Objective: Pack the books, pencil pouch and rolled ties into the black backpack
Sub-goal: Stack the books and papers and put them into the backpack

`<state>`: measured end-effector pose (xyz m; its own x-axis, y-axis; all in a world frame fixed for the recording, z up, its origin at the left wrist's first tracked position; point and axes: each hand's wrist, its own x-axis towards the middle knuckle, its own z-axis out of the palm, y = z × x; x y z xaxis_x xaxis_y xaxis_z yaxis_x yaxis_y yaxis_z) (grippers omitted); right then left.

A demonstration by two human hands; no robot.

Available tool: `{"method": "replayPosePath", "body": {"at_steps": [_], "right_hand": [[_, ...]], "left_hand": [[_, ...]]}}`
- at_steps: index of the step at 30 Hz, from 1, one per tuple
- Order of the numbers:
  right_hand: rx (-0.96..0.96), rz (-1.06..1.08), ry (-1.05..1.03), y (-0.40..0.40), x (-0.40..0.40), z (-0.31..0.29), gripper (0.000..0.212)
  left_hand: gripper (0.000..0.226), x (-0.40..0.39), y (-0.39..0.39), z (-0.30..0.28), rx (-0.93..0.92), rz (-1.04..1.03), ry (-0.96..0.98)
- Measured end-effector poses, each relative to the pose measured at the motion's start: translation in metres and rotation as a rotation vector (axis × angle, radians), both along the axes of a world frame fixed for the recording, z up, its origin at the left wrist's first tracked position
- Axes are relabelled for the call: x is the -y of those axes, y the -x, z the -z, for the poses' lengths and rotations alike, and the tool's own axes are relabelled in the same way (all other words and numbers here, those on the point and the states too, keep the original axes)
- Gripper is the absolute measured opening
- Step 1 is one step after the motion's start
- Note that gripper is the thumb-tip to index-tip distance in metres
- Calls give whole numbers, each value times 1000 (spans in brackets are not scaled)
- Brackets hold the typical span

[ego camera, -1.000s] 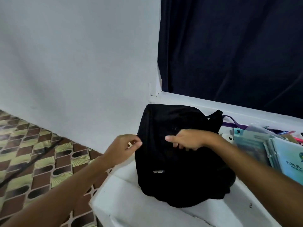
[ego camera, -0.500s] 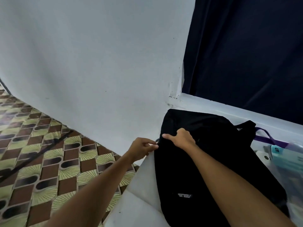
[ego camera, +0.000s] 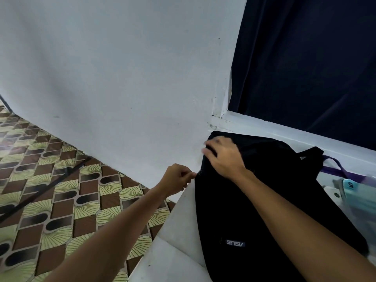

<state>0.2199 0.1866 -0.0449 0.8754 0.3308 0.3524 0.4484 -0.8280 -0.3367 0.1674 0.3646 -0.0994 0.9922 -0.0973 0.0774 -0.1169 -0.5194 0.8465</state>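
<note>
- The left hand (ego camera: 179, 178) has its fingers curled, thumb and forefinger pinching something small at the left side seam of the black backpack (ego camera: 270, 210); it looks like a zipper pull, though the piece itself is too small to make out
- The right hand (ego camera: 223, 157) lies on the upper left corner of the backpack, fingers bent over the fabric there and a little blurred; whether they grip the cloth or only press it down I cannot tell
- The backpack lies flat on a white surface (ego camera: 179, 251) in the corner under the wall (ego camera: 122, 78), logo side up, with its carry loop toward a dark curtain (ego camera: 305, 58)
- No opening shows in the bag and nothing can be seen inside it, so packing appears not yet begun; the step in hand is likely unzipping
- At the right edge sit light blue books (ego camera: 360, 200) beside a purple strap (ego camera: 335, 169), outside the bag
- Pencil pouch and rolled ties cannot be made out; all items seemingly remain to be packed
- A patterned tile floor (ego camera: 50, 190) lies to the left
</note>
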Motion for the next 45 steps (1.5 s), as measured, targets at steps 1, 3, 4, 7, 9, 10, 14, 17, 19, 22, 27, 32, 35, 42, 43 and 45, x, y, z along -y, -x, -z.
{"method": "replayPosePath", "body": {"at_steps": [1, 3, 4, 7, 9, 10, 14, 17, 19, 22, 27, 32, 35, 42, 43, 45], "right_hand": [[-104, -144, 28, -3, -8, 0, 58], [-418, -253, 70, -6, -15, 4, 62], [-508, -252, 75, -8, -13, 10, 66], [-537, -230, 84, -9, 0, 31, 67], [-532, -227, 71, -10, 5, 41, 64], [-528, -228, 67, -9, 5, 44, 64], [-469, -224, 67, -8, 1, 53, 60], [-430, -217, 109, -9, 1, 56, 58], [-419, -215, 185, -7, 1, 53, 56], [-461, -227, 369, 6, -7, 32, 53], [-651, 22, -355, 95, -15, -36, 51], [-1175, 88, -884, 229, 25, -60, 50], [-1343, 146, -979, 273, 32, -33, 53], [-1515, 349, -1756, 279, -26, 10, 42], [-1473, 381, -1852, 276, -34, 14, 41], [-1401, 397, -2002, 270, -45, 19, 40]], "left_hand": [[26, 0, 0, 2, 47, -4, -31], [26, -3, 1, 7, 140, -10, -99], [26, -6, 1, 11, 184, -8, -134], [25, -11, 4, 18, 340, 42, -228], [30, -10, 10, 19, 436, 106, -272], [35, -10, 15, 18, 455, 136, -294], [29, -12, 55, 7, 418, 259, -251], [22, -10, 105, -3, 286, 346, -172], [24, -6, 137, -6, 152, 365, -147], [25, 2, 162, -6, -83, 212, 2], [26, 19, 184, -3, -246, 10, 269], [22, 29, 196, -3, -221, -144, 415], [28, 26, 195, -11, -232, -133, 498], [35, 20, 187, -29, -213, -94, 306], [34, 20, 186, -30, -215, -78, 270], [30, 18, 185, -34, -211, -77, 187]]}}
